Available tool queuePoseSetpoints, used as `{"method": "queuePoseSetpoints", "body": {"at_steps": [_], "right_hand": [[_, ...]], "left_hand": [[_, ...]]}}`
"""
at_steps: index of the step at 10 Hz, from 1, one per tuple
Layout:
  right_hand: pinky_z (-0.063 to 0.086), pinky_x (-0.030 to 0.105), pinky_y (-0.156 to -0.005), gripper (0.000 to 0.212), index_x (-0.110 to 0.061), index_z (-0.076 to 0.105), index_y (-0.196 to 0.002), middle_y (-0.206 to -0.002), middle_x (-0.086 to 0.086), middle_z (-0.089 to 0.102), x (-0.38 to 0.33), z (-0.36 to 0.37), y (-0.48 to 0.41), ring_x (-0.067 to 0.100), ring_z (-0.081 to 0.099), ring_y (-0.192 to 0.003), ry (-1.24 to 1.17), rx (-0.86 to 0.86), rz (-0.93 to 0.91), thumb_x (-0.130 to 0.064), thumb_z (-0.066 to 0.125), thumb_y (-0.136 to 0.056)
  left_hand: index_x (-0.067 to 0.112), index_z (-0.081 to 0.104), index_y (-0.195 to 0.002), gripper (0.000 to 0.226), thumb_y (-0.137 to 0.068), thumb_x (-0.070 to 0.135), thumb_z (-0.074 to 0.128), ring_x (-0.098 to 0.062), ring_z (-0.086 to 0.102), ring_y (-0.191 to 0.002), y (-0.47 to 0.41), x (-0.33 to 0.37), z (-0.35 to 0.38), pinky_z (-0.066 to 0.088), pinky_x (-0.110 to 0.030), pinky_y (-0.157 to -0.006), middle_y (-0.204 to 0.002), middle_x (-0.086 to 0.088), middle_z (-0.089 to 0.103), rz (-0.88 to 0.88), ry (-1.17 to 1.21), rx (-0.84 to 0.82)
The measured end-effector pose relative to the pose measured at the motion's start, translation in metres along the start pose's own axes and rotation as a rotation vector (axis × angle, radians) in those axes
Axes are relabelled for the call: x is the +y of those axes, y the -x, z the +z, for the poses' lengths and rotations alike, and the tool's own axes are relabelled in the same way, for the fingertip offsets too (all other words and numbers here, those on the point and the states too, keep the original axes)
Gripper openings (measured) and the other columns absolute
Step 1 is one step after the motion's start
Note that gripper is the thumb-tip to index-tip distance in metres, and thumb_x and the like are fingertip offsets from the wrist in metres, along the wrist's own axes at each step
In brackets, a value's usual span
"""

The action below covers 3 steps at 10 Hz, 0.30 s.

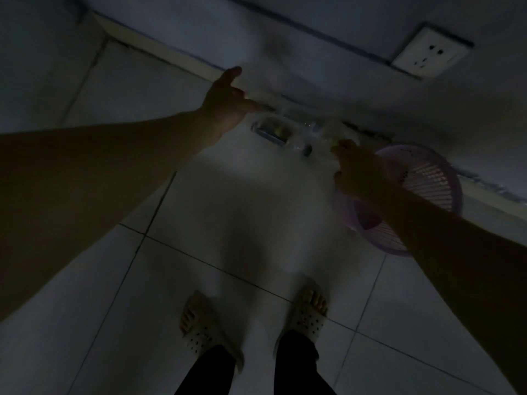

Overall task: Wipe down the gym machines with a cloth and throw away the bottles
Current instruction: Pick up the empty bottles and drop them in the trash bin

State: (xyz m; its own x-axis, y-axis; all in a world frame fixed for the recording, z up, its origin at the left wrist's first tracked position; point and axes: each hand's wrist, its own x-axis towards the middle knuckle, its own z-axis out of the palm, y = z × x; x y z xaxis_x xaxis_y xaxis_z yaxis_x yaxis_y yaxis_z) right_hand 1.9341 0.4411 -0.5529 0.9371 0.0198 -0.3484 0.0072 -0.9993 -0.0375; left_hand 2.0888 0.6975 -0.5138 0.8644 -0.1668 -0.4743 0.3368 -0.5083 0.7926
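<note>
Two clear plastic bottles [281, 132], as far as the dim, blurred picture allows, are seen lying on their sides on the floor [228, 212], close against the foot of the wall. The nearer one is crinkled and glossy, and a bluish label band can be made out on it. The floor is laid with large, smooth, pale square tiles divided by thin dark grout lines.

The left hand [225, 105] is stretched out just beside the bottles. Its thumb is spread wide and its fingers [256, 107] are held straight and together, their tips at or near the clear plastic. The right hand [356, 169] is lowered at the other end of the bottles, with its fingers curled downward. Whether plastic is pinched between them cannot be told.

A round purple basket [433, 178] of translucent plastic, with slatted walls and a thick rim, is set on the floor just right of the bottles and is partly covered by the right forearm. What it holds cannot be made out.

A white rectangular wall socket [430, 54] is mounted low on the wall. Pale perforated sandals [309, 315] are worn on both feet.
</note>
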Motion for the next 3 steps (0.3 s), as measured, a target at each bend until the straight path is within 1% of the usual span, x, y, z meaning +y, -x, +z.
{"method": "queuePoseSetpoints", "body": {"at_steps": [1,2,3], "right_hand": [[0.054,0.047,-0.079,0.054,-0.009,0.05,-0.134,-0.138,0.013,0.049,-0.001,-0.007,0.005,0.043,0.064,-0.103,-0.06,0.062,0.065,-0.012,0.059,-0.081],[0.054,0.048,-0.082,0.052,-0.011,0.052,-0.133,-0.137,0.012,0.05,-0.004,-0.024,0.015,0.041,0.062,-0.107,-0.134,0.063,0.051,-0.012,0.058,-0.081],[0.054,0.047,-0.086,0.042,-0.015,0.061,-0.121,-0.127,0.011,0.056,-0.029,-0.055,0.024,0.038,0.062,-0.106,-0.207,0.113,-0.015,-0.011,0.057,-0.079]], "left_hand": [[0.025,0.03,-0.158,0.087,-0.087,0.015,0.079,-0.017,0.055,-0.117,0.013,-0.003,-0.001,0.045,-0.014,-0.08,-0.128,-0.005,0.052,0.02,-0.006,-0.036],[0.021,0.032,-0.157,0.082,-0.089,0.013,0.077,-0.017,0.052,-0.122,0.036,-0.005,-0.005,0.044,-0.013,-0.084,-0.134,-0.007,0.051,0.024,-0.03,-0.016],[0.017,0.038,-0.153,0.072,-0.091,0.012,0.075,-0.024,0.052,-0.126,0.079,-0.014,-0.029,0.046,-0.027,-0.093,-0.139,-0.014,0.053,0.036,-0.079,-0.023]]}}
